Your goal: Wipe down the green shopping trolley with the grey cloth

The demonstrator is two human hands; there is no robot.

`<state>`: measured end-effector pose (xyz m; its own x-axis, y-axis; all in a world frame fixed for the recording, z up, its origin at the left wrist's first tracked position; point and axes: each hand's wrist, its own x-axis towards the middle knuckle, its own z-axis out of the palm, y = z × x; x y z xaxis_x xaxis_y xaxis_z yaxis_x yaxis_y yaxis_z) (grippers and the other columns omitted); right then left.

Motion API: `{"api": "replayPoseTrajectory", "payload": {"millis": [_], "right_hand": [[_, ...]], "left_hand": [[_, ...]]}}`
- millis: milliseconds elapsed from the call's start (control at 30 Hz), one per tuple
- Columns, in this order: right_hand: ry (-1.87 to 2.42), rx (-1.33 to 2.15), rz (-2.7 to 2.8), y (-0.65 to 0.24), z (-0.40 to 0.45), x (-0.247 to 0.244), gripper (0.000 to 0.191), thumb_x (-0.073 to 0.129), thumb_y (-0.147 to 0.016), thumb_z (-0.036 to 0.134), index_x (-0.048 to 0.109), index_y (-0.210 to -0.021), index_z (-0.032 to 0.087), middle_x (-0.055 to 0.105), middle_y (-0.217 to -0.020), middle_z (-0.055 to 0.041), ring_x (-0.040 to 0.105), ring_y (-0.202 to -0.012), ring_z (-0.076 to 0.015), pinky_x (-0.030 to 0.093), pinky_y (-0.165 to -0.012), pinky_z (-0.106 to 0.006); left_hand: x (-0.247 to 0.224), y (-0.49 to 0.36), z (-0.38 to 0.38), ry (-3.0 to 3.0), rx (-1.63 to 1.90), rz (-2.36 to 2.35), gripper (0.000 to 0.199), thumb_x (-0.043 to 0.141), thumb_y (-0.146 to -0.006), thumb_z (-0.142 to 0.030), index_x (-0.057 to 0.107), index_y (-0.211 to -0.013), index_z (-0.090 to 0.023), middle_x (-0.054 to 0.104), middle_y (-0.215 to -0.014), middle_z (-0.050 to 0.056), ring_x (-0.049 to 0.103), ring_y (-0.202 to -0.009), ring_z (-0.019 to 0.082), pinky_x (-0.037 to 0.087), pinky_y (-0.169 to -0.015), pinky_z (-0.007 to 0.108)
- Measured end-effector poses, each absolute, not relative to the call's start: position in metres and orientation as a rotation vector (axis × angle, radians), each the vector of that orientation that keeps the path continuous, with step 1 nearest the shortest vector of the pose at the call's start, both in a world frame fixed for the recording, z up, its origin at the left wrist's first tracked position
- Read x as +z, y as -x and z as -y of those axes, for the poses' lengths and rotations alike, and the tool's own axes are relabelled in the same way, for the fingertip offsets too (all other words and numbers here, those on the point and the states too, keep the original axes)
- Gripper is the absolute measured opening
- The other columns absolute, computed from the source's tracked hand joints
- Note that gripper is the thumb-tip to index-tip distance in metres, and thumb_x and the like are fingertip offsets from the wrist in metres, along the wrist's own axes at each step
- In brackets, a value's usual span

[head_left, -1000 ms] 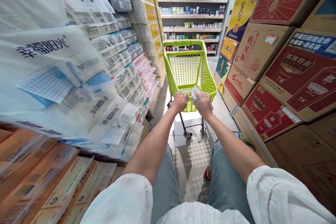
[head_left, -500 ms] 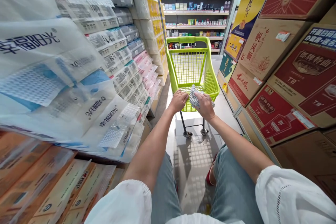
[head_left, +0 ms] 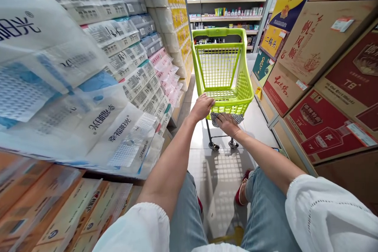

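A lime-green shopping cart with a mesh basket stands in the aisle in front of me, and nothing shows inside the basket. My left hand grips the near left corner of its rim, fingers curled over the edge. Lower down, my right hand presses a grey-and-white striped cloth against the outside of the basket's near end, under the rim. Part of the cloth is hidden behind the fingers. The cart's dark legs and wheels rest on the tiled floor.
Plastic-wrapped packs are piled along the left side, with orange packs below. Stacked cartons line the right side. Shelves of small goods stand behind the cart. My knees and red shoes are below.
My right hand and the cloth have moved from the top of the near rim down to the basket's outer face. The view has shifted slightly; my left hand still holds the rim.
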<state>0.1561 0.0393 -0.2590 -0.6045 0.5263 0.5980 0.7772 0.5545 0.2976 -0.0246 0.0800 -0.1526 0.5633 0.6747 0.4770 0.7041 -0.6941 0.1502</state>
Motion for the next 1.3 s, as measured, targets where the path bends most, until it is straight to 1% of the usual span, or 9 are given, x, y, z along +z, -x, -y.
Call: {"api": "replayPoseTrajectory", "payload": {"millis": [133, 267, 433, 600, 700, 833, 933, 1167, 1300], "right_hand": [[1.038, -0.781, 2.229, -0.154, -0.041, -0.23, 0.022, 0.043, -0.094, 0.021, 0.062, -0.104, 0.022, 0.062, -0.107, -0.0076, 0.048, -0.095, -0.0206, 0.034, -0.085, -0.036], [1.055, -0.766, 2.113, -0.151, -0.047, -0.209, 0.025, 0.043, -0.094, 0.02, 0.06, -0.112, 0.022, 0.06, -0.113, -0.0085, 0.046, -0.104, -0.0217, 0.032, -0.091, -0.037], [1.064, -0.762, 2.214, -0.15, -0.049, -0.238, 0.023, 0.043, -0.094, 0.022, 0.062, -0.106, 0.022, 0.062, -0.108, -0.0073, 0.048, -0.095, -0.0206, 0.032, -0.083, -0.036], [1.035, -0.752, 2.389, -0.15, -0.043, -0.257, 0.022, 0.042, -0.094, 0.019, 0.064, -0.094, 0.02, 0.063, -0.094, -0.0067, 0.048, -0.087, -0.0199, 0.033, -0.077, -0.035], [1.063, -0.747, 2.32, -0.15, -0.041, -0.236, 0.021, 0.042, -0.094, 0.021, 0.063, -0.098, 0.021, 0.062, -0.1, -0.0074, 0.048, -0.089, -0.0202, 0.033, -0.079, -0.036], [1.11, -0.746, 2.106, -0.152, -0.043, -0.199, 0.025, 0.042, -0.094, 0.022, 0.06, -0.111, 0.022, 0.06, -0.113, -0.0083, 0.046, -0.101, -0.0224, 0.032, -0.087, -0.037], [1.134, -0.693, 2.093, -0.153, -0.045, -0.197, 0.025, 0.042, -0.095, 0.022, 0.061, -0.112, 0.023, 0.059, -0.115, -0.0085, 0.046, -0.105, -0.0231, 0.032, -0.09, -0.038], [1.05, -0.725, 2.429, -0.153, -0.037, -0.246, 0.024, 0.04, -0.095, 0.021, 0.062, -0.103, 0.021, 0.063, -0.101, -0.007, 0.049, -0.09, -0.0204, 0.033, -0.08, -0.036], [1.04, -0.726, 2.406, -0.159, -0.031, -0.234, 0.024, 0.039, -0.096, 0.021, 0.062, -0.104, 0.021, 0.062, -0.102, -0.0068, 0.048, -0.092, -0.0198, 0.033, -0.082, -0.036]], "left_hand": [[-0.152, 0.025, -0.079, 2.73, -0.782, 1.2, 0.029, 0.033, -0.093, -0.026, 0.057, -0.079, -0.02, 0.064, -0.084, 0.003, 0.056, -0.086, 0.017, 0.034, -0.107, 0.039], [-0.151, 0.023, -0.079, 2.73, -0.781, 1.222, 0.026, 0.035, -0.09, -0.022, 0.058, -0.078, -0.02, 0.064, -0.082, 0.003, 0.055, -0.085, 0.017, 0.034, -0.107, 0.039], [-0.152, 0.023, -0.081, 2.726, -0.816, 1.226, 0.029, 0.034, -0.092, -0.026, 0.059, -0.078, -0.02, 0.065, -0.083, 0.004, 0.056, -0.086, 0.018, 0.033, -0.108, 0.039], [-0.152, 0.023, -0.081, 2.721, -0.802, 1.235, 0.03, 0.033, -0.093, -0.026, 0.06, -0.081, -0.021, 0.066, -0.085, 0.003, 0.057, -0.088, 0.018, 0.032, -0.108, 0.04], [-0.151, 0.023, -0.078, 2.709, -0.793, 1.239, 0.029, 0.034, -0.092, -0.026, 0.059, -0.08, -0.021, 0.065, -0.083, 0.003, 0.057, -0.088, 0.019, 0.033, -0.108, 0.041], [-0.15, 0.023, -0.076, 2.708, -0.756, 1.251, 0.023, 0.037, -0.086, -0.019, 0.058, -0.079, -0.022, 0.065, -0.083, 0.003, 0.057, -0.088, 0.019, 0.033, -0.107, 0.041], [-0.15, 0.024, -0.076, 2.706, -0.78, 1.248, 0.022, 0.038, -0.084, -0.015, 0.058, -0.078, -0.022, 0.065, -0.084, 0.004, 0.057, -0.088, 0.019, 0.033, -0.108, 0.04], [-0.147, 0.025, -0.074, 2.613, -0.754, 1.31, 0.032, 0.034, -0.093, -0.028, 0.06, -0.075, -0.021, 0.066, -0.081, 0.005, 0.058, -0.088, 0.02, 0.035, -0.105, 0.041], [-0.139, 0.02, -0.066, 2.504, -0.72, 1.403, 0.038, 0.035, -0.093, -0.036, 0.062, -0.072, -0.019, 0.066, -0.077, 0.01, 0.059, -0.086, 0.024, 0.038, -0.096, 0.042]]}}
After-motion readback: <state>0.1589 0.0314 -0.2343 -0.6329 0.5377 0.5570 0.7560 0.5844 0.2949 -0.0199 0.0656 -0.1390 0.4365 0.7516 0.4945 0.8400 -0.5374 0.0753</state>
